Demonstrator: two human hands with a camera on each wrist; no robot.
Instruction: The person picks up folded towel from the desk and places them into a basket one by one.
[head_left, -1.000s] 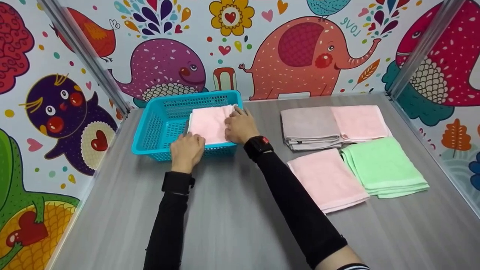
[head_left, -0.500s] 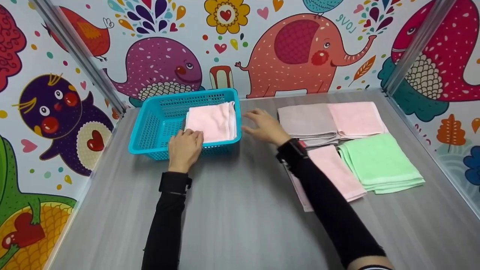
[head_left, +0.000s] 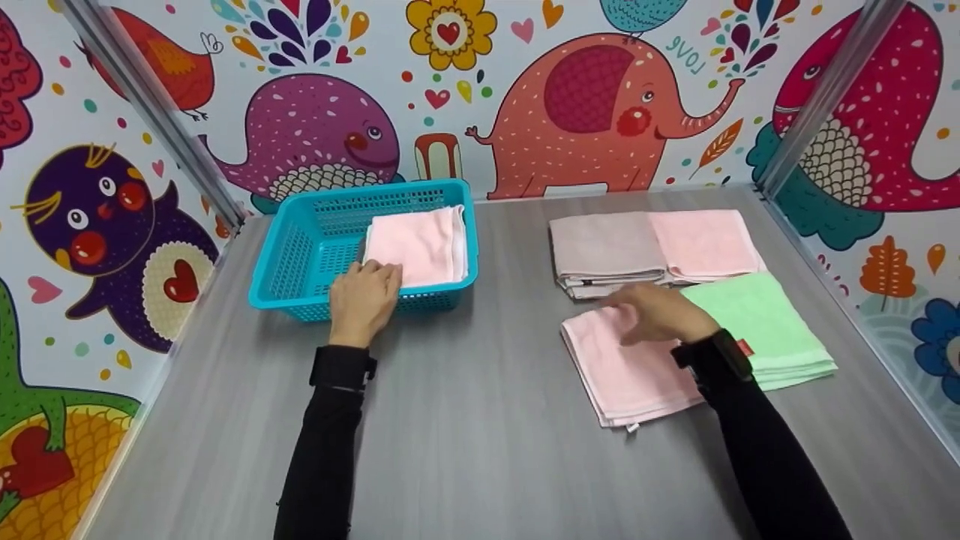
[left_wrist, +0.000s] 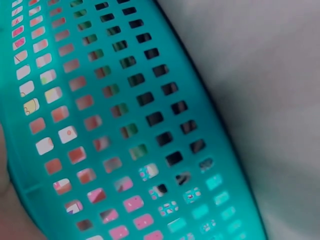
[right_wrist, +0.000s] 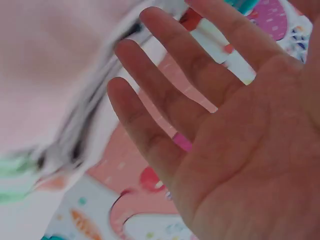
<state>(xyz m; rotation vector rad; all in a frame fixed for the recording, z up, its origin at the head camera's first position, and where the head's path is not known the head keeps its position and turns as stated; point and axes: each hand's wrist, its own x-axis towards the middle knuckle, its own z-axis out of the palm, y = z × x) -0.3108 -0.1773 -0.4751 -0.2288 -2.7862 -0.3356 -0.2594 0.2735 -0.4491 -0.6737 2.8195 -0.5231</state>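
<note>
Hovering over a white-tagged pink towel [head_left: 611,382] on the table [head_left: 480,457], the right hand [head_left: 660,313] has spread, empty fingers [right_wrist: 182,50]; the left hand [head_left: 364,304] grips a perforated turquoise plastic basket [head_left: 427,301]; mirrored wall lettering [head_left: 685,55] reads "LOVE"

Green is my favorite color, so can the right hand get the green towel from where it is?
Probably yes. The right hand looks empty, with its fingers spread, and is close to the green towel in the head view. Nothing lies on the part of the towel that shows.
</note>
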